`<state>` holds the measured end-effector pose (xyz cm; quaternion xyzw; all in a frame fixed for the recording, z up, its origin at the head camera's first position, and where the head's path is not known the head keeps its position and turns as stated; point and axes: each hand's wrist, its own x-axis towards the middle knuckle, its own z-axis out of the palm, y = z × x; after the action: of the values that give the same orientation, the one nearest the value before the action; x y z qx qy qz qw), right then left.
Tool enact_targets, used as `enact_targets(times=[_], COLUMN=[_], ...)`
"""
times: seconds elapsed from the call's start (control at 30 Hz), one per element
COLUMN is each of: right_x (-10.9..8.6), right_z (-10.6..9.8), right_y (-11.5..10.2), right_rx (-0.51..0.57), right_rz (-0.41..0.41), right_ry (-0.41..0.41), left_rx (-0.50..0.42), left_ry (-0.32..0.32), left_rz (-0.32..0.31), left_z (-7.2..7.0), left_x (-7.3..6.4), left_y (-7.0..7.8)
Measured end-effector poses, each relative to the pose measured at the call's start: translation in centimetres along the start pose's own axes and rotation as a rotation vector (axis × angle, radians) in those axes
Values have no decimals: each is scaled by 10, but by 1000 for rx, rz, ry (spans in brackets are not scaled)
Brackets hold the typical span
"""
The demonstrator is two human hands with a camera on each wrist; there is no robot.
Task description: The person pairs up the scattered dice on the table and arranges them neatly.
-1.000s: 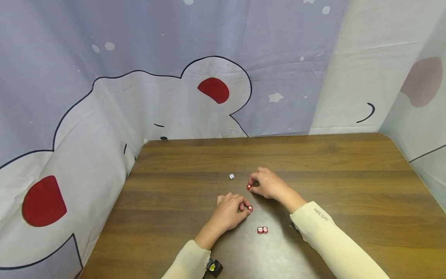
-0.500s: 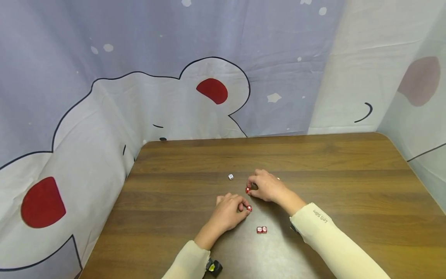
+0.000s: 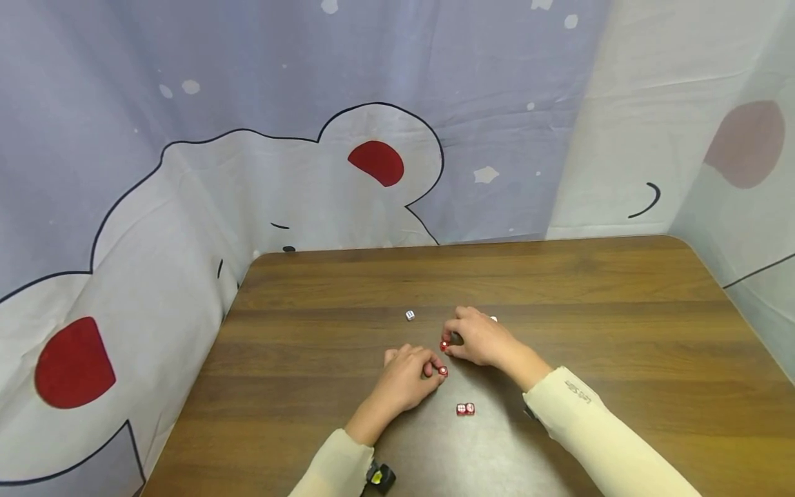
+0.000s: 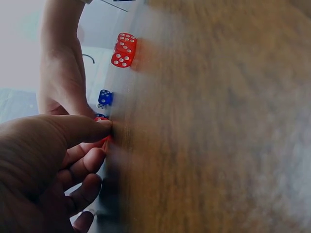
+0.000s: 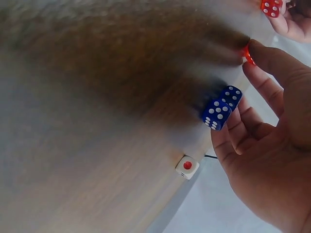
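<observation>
In the head view my left hand (image 3: 405,379) pinches a red die (image 3: 443,371) between thumb and index finger, low on the tabletop. Just beyond it, my right hand (image 3: 481,338) holds another red die (image 3: 444,345) by its fingertips; the two dice are apart. The right wrist view has two blue dice (image 5: 216,112) by the curled lower fingers of that hand. Whether those fingers touch them I cannot tell, and from above the hand hides them. Nearer the person, two red dice (image 3: 465,409) lie side by side, touching.
A white die (image 3: 410,315) lies on the brown wooden table (image 3: 310,331), beyond the left hand. Another white die (image 3: 493,319) peeks out behind the right hand. A patterned curtain (image 3: 497,124) hangs along the table's far edge.
My right hand has moved nearer to the person, bringing its red die closer to the left hand's one. The white die behind it has come into sight. My left hand stays put.
</observation>
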<state>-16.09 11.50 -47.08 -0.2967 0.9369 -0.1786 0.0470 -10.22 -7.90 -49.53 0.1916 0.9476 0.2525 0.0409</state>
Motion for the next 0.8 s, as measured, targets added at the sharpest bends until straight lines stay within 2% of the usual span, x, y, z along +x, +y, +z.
enact_targets(times=[0.33, 0.8], right_x=[-5, -9], right_z=[2, 5], right_y=[1, -1], right_rx=[-31, 10], right_rz=[-85, -186], right_ry=[18, 34], left_rx=[7, 8], left_ry=[3, 2], left_rz=[1, -4], left_z=[0, 1], left_x=[0, 0], left_y=[0, -1])
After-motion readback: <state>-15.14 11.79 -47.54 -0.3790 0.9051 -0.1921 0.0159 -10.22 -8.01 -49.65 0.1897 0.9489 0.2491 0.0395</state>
